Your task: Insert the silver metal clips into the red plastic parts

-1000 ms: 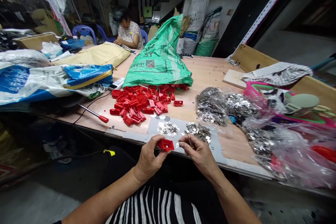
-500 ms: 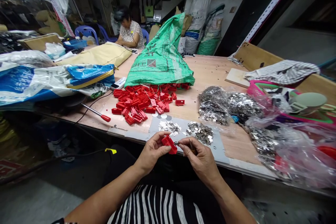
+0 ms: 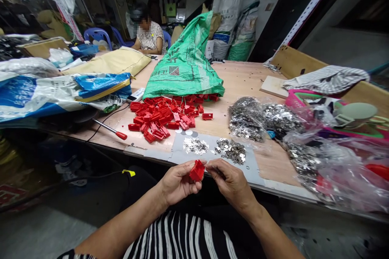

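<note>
Pinching a red plastic housing [image 3: 197, 170] at the table edge, the left hand [image 3: 178, 181] grips it firmly; the right hand [image 3: 231, 181], at its 3 o'clock, has fingertips closed against it, contents hidden; steadying the housing helps any small part seat squarely

Whatever the right hand [image 3: 232, 182] pinches — too small to tell, clear bags [image 3: 334, 170] cut off right

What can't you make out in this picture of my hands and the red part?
Head view only:
- Red part: its underside is hidden by the left hand.
- Whatever the right hand pinches: too small, covered by fingertips.
- Shiny metal bits: too small to tell their shape.
- Green sack: contents hidden inside.
</note>
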Demonstrator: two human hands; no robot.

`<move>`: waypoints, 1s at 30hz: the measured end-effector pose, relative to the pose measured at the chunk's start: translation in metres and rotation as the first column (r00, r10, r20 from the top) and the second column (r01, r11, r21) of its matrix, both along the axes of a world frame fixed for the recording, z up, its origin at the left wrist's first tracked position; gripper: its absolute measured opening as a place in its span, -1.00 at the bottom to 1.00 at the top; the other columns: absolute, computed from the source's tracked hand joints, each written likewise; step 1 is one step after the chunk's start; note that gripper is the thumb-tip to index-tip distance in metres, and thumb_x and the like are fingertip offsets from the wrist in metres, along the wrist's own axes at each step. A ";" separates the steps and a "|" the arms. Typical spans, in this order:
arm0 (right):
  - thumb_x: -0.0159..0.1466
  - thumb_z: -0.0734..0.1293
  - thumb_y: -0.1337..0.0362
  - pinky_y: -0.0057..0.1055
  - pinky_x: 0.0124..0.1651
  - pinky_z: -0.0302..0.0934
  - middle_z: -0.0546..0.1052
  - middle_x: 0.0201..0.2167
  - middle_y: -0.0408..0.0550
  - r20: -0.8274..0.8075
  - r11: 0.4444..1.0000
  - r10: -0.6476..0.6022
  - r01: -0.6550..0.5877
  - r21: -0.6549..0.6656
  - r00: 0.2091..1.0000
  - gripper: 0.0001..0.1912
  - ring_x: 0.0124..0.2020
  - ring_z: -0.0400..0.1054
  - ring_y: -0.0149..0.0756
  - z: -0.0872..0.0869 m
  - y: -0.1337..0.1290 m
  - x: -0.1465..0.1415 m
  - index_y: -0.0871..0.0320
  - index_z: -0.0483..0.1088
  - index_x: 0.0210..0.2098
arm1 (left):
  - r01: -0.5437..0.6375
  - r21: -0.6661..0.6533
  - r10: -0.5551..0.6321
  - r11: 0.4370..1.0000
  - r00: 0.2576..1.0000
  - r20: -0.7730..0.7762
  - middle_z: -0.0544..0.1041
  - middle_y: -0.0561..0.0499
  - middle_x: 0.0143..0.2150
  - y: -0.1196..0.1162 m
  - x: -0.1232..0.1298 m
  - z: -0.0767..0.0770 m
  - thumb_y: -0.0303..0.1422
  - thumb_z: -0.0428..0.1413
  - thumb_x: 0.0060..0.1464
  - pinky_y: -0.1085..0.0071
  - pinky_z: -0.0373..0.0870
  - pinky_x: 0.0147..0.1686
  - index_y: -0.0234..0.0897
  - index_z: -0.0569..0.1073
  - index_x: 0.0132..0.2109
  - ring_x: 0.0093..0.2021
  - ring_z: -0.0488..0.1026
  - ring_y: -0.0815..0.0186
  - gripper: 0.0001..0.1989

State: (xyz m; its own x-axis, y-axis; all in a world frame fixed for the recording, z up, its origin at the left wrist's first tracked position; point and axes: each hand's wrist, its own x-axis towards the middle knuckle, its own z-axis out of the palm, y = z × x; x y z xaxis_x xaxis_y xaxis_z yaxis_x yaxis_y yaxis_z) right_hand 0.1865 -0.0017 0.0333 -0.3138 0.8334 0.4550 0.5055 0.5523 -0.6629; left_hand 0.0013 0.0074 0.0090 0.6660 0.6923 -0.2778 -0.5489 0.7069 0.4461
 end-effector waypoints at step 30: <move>0.31 0.20 0.46 -0.36 -0.24 0.32 0.51 -0.32 -0.06 0.098 0.997 0.051 -0.056 0.050 0.994 -0.81 -0.29 0.41 -0.27 0.005 0.000 0.001 0.09 0.37 -0.20 | 0.012 -0.143 -0.016 0.990 1.000 -0.027 0.50 -0.09 -0.41 0.000 0.005 0.002 -0.41 0.06 0.15 0.59 0.36 -0.54 -0.40 0.49 -0.13 -0.50 0.47 0.40 -0.81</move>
